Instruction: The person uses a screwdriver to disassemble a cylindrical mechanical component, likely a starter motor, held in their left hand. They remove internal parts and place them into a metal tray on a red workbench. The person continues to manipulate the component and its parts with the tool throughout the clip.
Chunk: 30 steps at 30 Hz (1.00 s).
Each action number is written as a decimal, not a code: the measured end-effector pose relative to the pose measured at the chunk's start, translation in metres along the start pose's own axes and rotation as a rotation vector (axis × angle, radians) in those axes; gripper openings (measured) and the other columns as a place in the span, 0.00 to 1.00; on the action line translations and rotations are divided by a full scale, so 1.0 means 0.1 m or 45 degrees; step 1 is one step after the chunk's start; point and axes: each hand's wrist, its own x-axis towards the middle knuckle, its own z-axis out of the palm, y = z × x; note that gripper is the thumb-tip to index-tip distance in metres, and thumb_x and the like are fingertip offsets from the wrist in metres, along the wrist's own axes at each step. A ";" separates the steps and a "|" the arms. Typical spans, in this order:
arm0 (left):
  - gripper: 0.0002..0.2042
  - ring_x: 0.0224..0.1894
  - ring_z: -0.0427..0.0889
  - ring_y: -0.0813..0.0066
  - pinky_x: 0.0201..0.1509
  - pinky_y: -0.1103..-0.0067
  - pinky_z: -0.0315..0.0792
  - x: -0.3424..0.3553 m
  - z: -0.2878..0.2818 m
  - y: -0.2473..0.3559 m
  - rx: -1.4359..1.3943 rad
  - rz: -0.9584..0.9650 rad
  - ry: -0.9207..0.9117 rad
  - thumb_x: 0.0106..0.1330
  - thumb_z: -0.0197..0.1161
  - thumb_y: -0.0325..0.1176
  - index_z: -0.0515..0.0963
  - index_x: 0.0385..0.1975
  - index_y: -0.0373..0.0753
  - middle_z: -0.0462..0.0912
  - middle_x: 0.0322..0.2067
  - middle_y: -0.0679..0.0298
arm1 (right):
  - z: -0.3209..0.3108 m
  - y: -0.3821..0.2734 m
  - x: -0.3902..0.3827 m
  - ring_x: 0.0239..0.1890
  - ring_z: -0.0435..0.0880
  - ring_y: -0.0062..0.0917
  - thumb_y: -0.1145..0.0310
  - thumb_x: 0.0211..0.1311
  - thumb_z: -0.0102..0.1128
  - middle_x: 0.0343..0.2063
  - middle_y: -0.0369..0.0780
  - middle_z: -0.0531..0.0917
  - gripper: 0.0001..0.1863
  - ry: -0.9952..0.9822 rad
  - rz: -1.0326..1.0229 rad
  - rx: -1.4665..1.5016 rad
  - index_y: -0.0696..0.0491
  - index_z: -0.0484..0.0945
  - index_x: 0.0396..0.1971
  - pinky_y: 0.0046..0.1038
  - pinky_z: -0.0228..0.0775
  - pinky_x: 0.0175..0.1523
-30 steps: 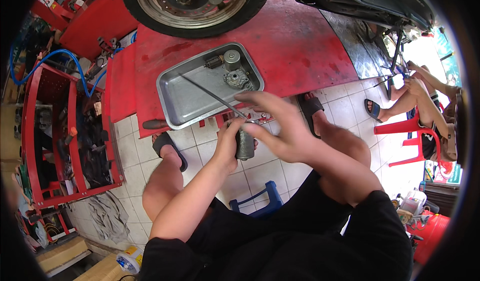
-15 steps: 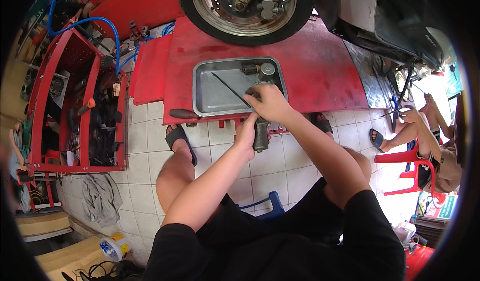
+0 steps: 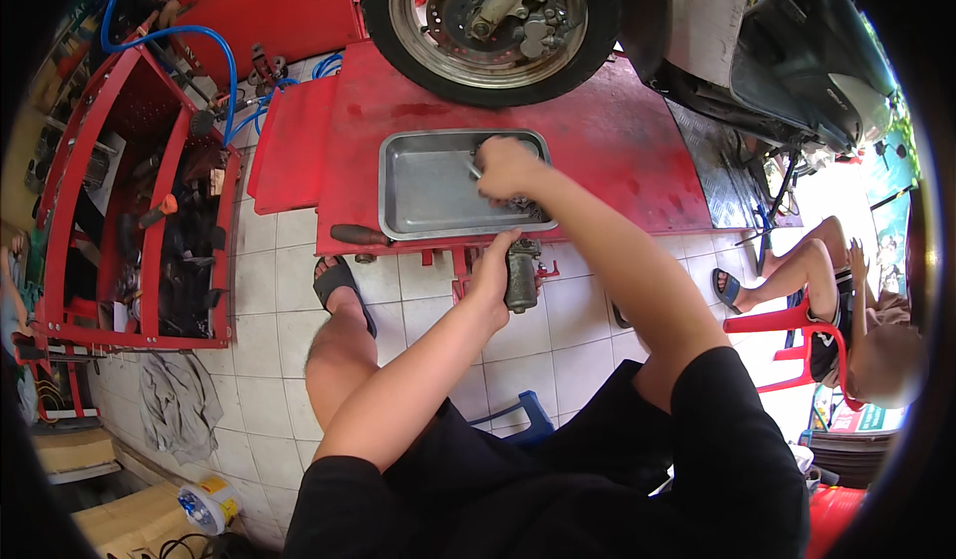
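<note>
My left hand [image 3: 492, 272] is wrapped round a grey cylindrical metal motor part [image 3: 522, 275], held below the near edge of the red platform. My right hand [image 3: 510, 171] is over the right side of a shallow metal tray [image 3: 386, 186]. Its fingers are closed on a thin metal rod [image 3: 475, 168], of which only a short piece shows. Under that hand, dark metal parts [image 3: 520, 206] lie in the tray, largely hidden. A dark-handled tool [image 3: 358, 233] lies at the tray's near left corner.
The tray rests on a red lift platform [image 3: 637, 151] below a motorbike's front wheel [image 3: 488, 91]. A red tool cart [image 3: 174, 201] with a blue hose [image 3: 231, 71] stands left. A blue stool [image 3: 533, 418] is below me. Someone sits on a red chair [image 3: 797, 335] at right.
My right hand has left the motor part and moved up over the tray. The rod, earlier slanting long across the tray, now shows only briefly. My left hand still holds the motor part.
</note>
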 end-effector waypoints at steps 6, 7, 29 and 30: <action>0.22 0.25 0.82 0.65 0.29 0.70 0.79 -0.07 0.11 -0.01 0.006 0.000 -0.058 0.62 0.61 0.55 0.76 0.34 0.38 0.79 0.23 0.60 | -0.35 0.66 -1.22 0.42 0.87 0.26 0.77 0.69 0.56 0.39 0.45 0.86 0.10 0.570 -0.434 1.027 0.64 0.75 0.47 0.29 0.80 0.46; 0.23 0.25 0.82 0.65 0.29 0.70 0.79 -0.10 0.07 -0.02 0.013 0.007 -0.045 0.62 0.62 0.55 0.77 0.34 0.37 0.79 0.23 0.60 | -0.31 0.65 -1.36 0.43 0.86 0.27 0.76 0.70 0.55 0.39 0.45 0.85 0.10 0.558 -0.478 1.092 0.64 0.75 0.47 0.30 0.80 0.48; 0.24 0.24 0.82 0.65 0.30 0.72 0.78 -0.04 0.13 -0.12 0.068 -0.037 -0.076 0.66 0.58 0.57 0.76 0.38 0.38 0.79 0.25 0.60 | 0.16 0.96 -1.71 0.30 0.86 0.40 0.81 0.64 0.56 0.28 0.48 0.84 0.08 0.685 -0.783 0.654 0.62 0.77 0.42 0.30 0.76 0.38; 0.24 0.24 0.82 0.66 0.29 0.72 0.79 -0.05 0.14 -0.13 0.059 -0.030 -0.081 0.65 0.59 0.58 0.76 0.38 0.38 0.78 0.24 0.60 | 0.17 0.96 -1.71 0.31 0.86 0.40 0.81 0.64 0.56 0.28 0.48 0.84 0.08 0.699 -0.790 0.650 0.62 0.77 0.42 0.30 0.77 0.38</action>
